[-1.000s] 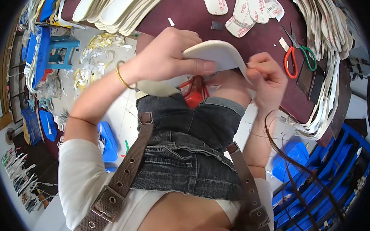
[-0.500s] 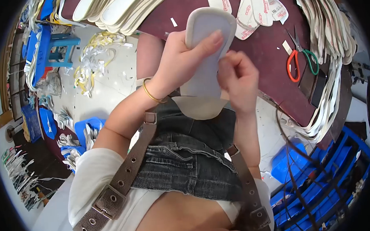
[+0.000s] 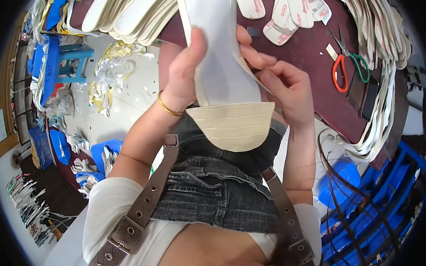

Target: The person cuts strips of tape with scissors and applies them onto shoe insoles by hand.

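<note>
A long, pale shoe insole [image 3: 221, 56] with a cream rim is held up before my chest, its top cut off by the frame edge. My left hand [image 3: 184, 70] grips it, with the thumb on its left edge and the other fingers mostly hidden behind. Against its right edge, my right hand [image 3: 292, 86] is closed, thumb and forefinger pinched at the rim. Whether a thin strip lies in that pinch is too small to tell. At the near end spreads a cream, rounded flap [image 3: 232, 127] with crosswise lines, hanging over my dark denim clothing.
Scissors [image 3: 345, 63] with red and green handles lie on the dark red table [image 3: 309, 62], near a dark phone-like object [image 3: 370, 97]. Stacked insoles [image 3: 136, 17] stand at the back left, more pieces [image 3: 384, 30] at the right. Printed pieces [image 3: 288, 11] lie behind. Scraps litter the floor.
The insole has moved up and slightly left, and its lined flap now faces me. My left thumb has shifted from its middle to the left edge; my right hand has moved slightly right.
</note>
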Motion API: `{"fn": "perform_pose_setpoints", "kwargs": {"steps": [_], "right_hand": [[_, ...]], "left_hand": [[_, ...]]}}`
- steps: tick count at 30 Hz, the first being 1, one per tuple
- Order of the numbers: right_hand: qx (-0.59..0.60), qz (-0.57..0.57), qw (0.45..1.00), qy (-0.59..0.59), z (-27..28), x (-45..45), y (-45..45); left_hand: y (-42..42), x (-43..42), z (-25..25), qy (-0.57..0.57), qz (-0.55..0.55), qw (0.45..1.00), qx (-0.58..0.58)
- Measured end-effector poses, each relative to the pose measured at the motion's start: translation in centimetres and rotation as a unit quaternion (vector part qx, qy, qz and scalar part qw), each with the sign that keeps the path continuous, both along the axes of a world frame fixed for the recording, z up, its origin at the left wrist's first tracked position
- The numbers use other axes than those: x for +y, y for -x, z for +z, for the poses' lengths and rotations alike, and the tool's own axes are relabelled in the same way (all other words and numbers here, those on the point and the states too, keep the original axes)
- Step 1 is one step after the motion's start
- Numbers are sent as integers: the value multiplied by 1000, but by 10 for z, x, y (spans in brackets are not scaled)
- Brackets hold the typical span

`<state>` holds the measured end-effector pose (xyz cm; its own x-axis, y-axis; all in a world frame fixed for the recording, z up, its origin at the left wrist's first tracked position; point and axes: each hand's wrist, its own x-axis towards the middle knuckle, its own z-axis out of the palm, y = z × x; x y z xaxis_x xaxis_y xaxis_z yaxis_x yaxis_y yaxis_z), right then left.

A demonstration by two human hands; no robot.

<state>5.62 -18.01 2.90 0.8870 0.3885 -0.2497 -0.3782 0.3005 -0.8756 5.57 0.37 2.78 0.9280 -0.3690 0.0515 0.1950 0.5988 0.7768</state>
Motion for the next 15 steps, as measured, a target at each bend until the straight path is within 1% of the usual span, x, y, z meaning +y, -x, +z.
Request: {"fn": "perform_pose_setpoints", "kwargs": {"steps": [1,2,3,4,5,6,7,8,9,10,11,12,13,14,15], "right_hand": [[5,-3,1000,3,-4,-7,4],[45,26,999,-16,-9,-15,7],[85,55,994,-37,-10,-19,11],[90,23,995,-41,-13,-14,19],[89,22,995,-43,-12,-9,24],[100,0,995,-15,-7,-2,27],[110,-23,994,14,-4,0,27],[67,31,997,33,-18,-6,26],[65,26,997,33,-17,-11,23],[87,89,992,29,-13,-16,19],[108,147,983,27,-11,-23,15],[68,141,986,63,-21,-31,12],[-17,79,990,120,-18,-39,-1],[-99,18,979,175,-17,-48,-19],[-190,-50,934,297,-23,-73,-43]], "left_hand": [[-1,1,-4,58,-19,997,38],[-4,0,-7,92,-42,995,9],[-5,-3,-4,94,-43,995,11],[-7,-5,2,55,-40,997,25],[-9,-7,6,15,-35,999,38],[-11,-9,5,13,-38,998,39],[-15,-12,4,66,-66,992,85],[-17,-15,3,120,-95,979,133],[-16,-20,2,119,-100,979,131],[-14,-26,2,203,-127,946,218],[-15,-32,1,282,-155,898,301],[-22,-33,-1,302,-193,891,280],[-34,-32,1,304,-204,888,278],[-50,-29,4,378,-217,863,256],[-65,-21,3,404,-200,862,232]]}}
